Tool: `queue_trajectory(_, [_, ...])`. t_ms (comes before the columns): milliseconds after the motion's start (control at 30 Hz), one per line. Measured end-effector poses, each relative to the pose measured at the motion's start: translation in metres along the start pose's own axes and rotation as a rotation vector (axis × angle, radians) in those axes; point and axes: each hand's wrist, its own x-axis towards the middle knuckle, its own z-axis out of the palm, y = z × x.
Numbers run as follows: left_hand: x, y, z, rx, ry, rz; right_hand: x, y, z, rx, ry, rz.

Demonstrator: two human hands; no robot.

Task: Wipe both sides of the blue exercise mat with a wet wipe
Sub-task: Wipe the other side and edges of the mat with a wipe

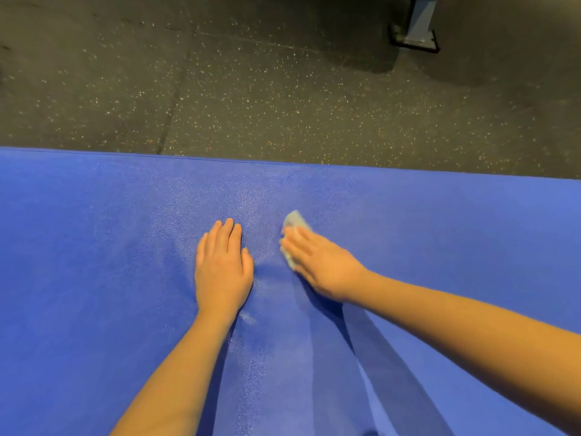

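The blue exercise mat (94,247) lies flat on the floor and fills the lower half of the view. Its far edge runs across the middle of the frame. My left hand (221,265) rests palm down on the mat, fingers straight and together. Just to its right, my right hand (317,261) presses a pale wet wipe (294,222) onto the mat with straight fingers. The wipe shows beyond the fingertips and beside the thumb; most of it is hidden under the hand. The mat around the hands looks shiny and damp.
Dark speckled rubber flooring (267,99) lies beyond the mat's far edge, with tile seams running through it. A grey metal equipment foot (418,29) stands at the top right, well away from the mat.
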Motion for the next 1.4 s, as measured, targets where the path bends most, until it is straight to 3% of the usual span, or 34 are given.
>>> queue_trajectory(67, [0.0, 0.001, -0.002, 0.009, -0.045, 0.012, -0.008, 0.0, -0.002, 0.074, 0.015, -0.033])
queue_trajectory(200, [-0.006, 0.0, -0.012, 0.005, -0.133, -0.001, -0.012, 0.023, 0.004, 0.116, 0.114, 0.393])
queue_trajectory(267, [-0.028, -0.002, -0.02, 0.011, -0.181, -0.03, -0.009, 0.014, 0.009, 0.134, 0.152, 0.473])
queue_trajectory(433, [-0.072, -0.016, -0.027, 0.142, -0.203, 0.058, -0.032, -0.019, 0.01, 0.131, 0.109, 0.012])
queue_trajectory(500, [-0.069, -0.017, -0.026, 0.129, -0.17, 0.045, -0.042, -0.003, 0.007, 0.103, 0.12, 0.165])
queue_trajectory(600, [-0.072, -0.014, -0.026, 0.12, -0.174, 0.045, -0.043, 0.018, 0.009, 0.096, 0.145, 0.571])
queue_trajectory(633, [-0.073, -0.014, -0.026, 0.119, -0.172, 0.045, -0.039, 0.014, 0.009, 0.116, 0.143, 0.605])
queue_trajectory(700, [-0.072, -0.015, -0.026, 0.108, -0.161, 0.041, -0.035, -0.011, 0.007, 0.147, 0.119, 0.48])
queue_trajectory(800, [-0.072, -0.015, -0.026, 0.072, -0.14, 0.033, -0.054, -0.042, 0.012, 0.141, 0.04, 0.036])
queue_trajectory(833, [-0.071, -0.014, -0.026, 0.064, -0.137, 0.035, -0.059, -0.037, 0.012, 0.157, 0.056, -0.031])
queue_trajectory(900, [-0.072, -0.013, -0.027, 0.054, -0.134, 0.035, -0.058, -0.018, 0.014, 0.187, 0.084, 0.07])
queue_trajectory(1000, [-0.072, -0.013, -0.026, 0.065, -0.129, 0.03, -0.047, -0.003, 0.013, 0.182, 0.157, 0.462])
queue_trajectory(1033, [-0.073, -0.014, -0.026, 0.071, -0.127, 0.028, -0.044, -0.011, 0.013, 0.153, 0.148, 0.473])
queue_trajectory(1067, [-0.073, -0.014, -0.026, 0.079, -0.122, 0.029, -0.043, -0.024, 0.013, 0.104, 0.117, 0.373])
queue_trajectory(1133, [-0.072, -0.011, -0.026, 0.107, -0.119, 0.023, -0.054, -0.051, 0.013, 0.074, 0.038, -0.007])
queue_trajectory(1200, [-0.073, -0.006, -0.029, 0.14, -0.118, -0.015, -0.067, -0.053, 0.013, 0.138, 0.04, -0.169])
queue_trajectory(1267, [-0.079, -0.004, -0.033, 0.148, -0.107, -0.067, -0.071, -0.037, 0.021, 0.106, 0.081, -0.046])
queue_trajectory(1367, [-0.105, -0.007, -0.039, 0.172, -0.143, -0.084, -0.063, -0.025, 0.024, 0.172, 0.145, 0.404])
queue_trajectory(1400, [-0.115, -0.009, -0.04, 0.188, -0.164, -0.081, -0.059, -0.029, 0.026, 0.188, 0.178, 0.476])
